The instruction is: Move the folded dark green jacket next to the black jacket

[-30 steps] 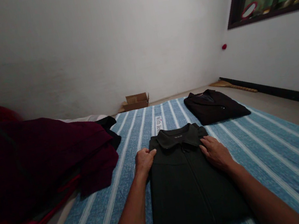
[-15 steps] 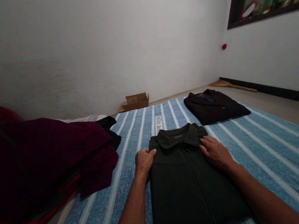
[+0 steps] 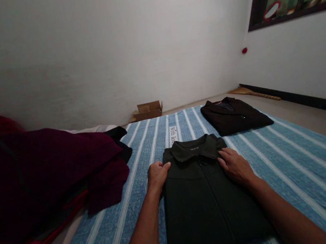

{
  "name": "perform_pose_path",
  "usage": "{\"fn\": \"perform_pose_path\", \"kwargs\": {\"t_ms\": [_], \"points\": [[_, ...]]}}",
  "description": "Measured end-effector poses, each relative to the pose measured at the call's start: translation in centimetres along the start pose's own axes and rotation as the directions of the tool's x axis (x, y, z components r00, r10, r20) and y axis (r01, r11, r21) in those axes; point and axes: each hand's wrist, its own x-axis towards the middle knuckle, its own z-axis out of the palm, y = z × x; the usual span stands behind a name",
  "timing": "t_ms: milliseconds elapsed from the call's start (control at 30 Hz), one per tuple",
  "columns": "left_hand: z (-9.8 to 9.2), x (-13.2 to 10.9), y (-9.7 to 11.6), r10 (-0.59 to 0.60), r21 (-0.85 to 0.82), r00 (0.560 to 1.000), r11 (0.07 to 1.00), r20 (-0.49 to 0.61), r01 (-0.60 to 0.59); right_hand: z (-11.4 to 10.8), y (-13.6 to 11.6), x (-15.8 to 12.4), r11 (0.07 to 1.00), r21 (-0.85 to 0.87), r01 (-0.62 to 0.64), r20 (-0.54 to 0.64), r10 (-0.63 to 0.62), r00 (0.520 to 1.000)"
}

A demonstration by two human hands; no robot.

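Observation:
A folded black jacket (image 3: pixel 207 202) with a collar and zip lies on a blue striped mat (image 3: pixel 288 171) right in front of me. My left hand (image 3: pixel 156 175) grips the jacket's left shoulder edge, thumb on top and fingers curled beside it. My right hand (image 3: pixel 236 164) sits on the right shoulder by the collar, with its fingers curled over that edge. Both forearms run along the jacket's sides.
A second folded black garment (image 3: pixel 234 115) lies on the mat's far right. A heap of dark red clothes (image 3: pixel 34 178) fills the left. A small cardboard box (image 3: pixel 148 110) stands by the white back wall. Bare floor (image 3: pixel 316 118) and a window are on the right.

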Motion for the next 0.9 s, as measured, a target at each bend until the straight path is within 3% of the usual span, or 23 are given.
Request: {"fn": "perform_pose_path", "kwargs": {"t_ms": [900], "points": [[0.04,0.00,-0.06,0.000,0.006,1.000,1.000,-0.002,0.000,0.02,0.11,-0.01,1.000,-0.005,0.000,0.005,0.000,1.000]]}}
